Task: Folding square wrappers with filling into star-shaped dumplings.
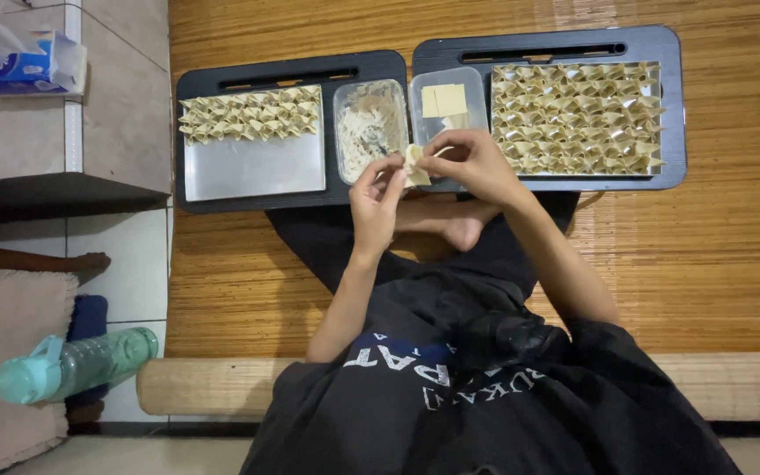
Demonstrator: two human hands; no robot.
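At centre, hands: left hand (pixel 375 200) and right hand (pixel 477 163) meet over the near edge of the trays, both pinching one pale dumpling wrapper (pixel 414 165) between narrow fingertips; its folds are too small to make out.
Filling tub: clear plastic container (pixel 369 128) at 12 o'clock of the left hand, holding shredded pale filling and a utensil that is hard to read.
Wrapper tub: second clear container (pixel 447 104) at 12 o'clock of the right hand, with a few flat square wrappers inside.
Left tray: metal tray (pixel 254 167) at 10 o'clock of the hands, folded dumplings (pixel 251 114) filling only its far strip, the near part bare.
Right tray: metal tray (pixel 659 75) at 2 o'clock, packed edge to edge with folded dumplings (pixel 578 117).
Lap desks: two black boards (pixel 380 63) side by side under the trays, touching at the middle.
Packages: blue and white tissue pack (pixel 19 60) at the 10 o'clock corner on grey tile; teal-capped clear bottle (pixel 72 363) lying at 8 o'clock, partly over a dark blue object.
Cut off: the person's black printed shirt at 6 o'clock leaves the frame; a bare foot (pixel 464 230) shows between the forearms.
Open room: woven bamboo mat (pixel 714 264) lies bare at 3 to 4 o'clock, bounded by a rolled edge at 5 o'clock.
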